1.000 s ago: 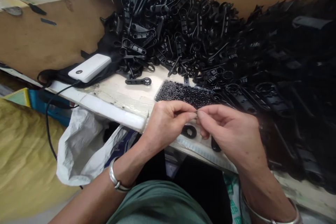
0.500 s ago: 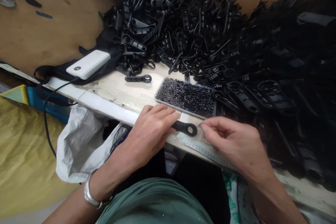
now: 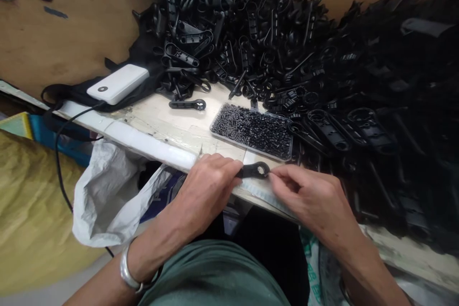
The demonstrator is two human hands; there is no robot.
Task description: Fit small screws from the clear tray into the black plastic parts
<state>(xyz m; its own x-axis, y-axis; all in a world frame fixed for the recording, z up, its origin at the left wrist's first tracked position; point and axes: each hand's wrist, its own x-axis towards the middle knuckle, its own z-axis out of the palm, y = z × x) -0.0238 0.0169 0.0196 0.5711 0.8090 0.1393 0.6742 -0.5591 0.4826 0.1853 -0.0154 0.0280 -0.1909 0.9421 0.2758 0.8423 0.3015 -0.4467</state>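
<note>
A black plastic part with a ring-shaped end [image 3: 255, 170] is gripped in my left hand [image 3: 211, 184], its ring end sticking out to the right near the table edge. My right hand [image 3: 310, 191] is pinched at the tip of that ring; whatever sits between thumb and forefinger is too small to make out. Just behind both hands lies a clear shallow box [image 3: 234, 142] filled with tiny dark pieces that look like screws. One similar black part [image 3: 187, 104] lies alone on the table, left of the box.
A large heap of black plastic parts [image 3: 247, 48] covers the back and right of the table [image 3: 158, 122]. On black cloth at left rests a white power bank [image 3: 118, 83] with a black cable. A white sack [image 3: 103, 201] hangs open below the front edge.
My right hand has moved left, its fingertips now meeting the part's ring end. The part has tilted, with its ring end slightly higher in view.
</note>
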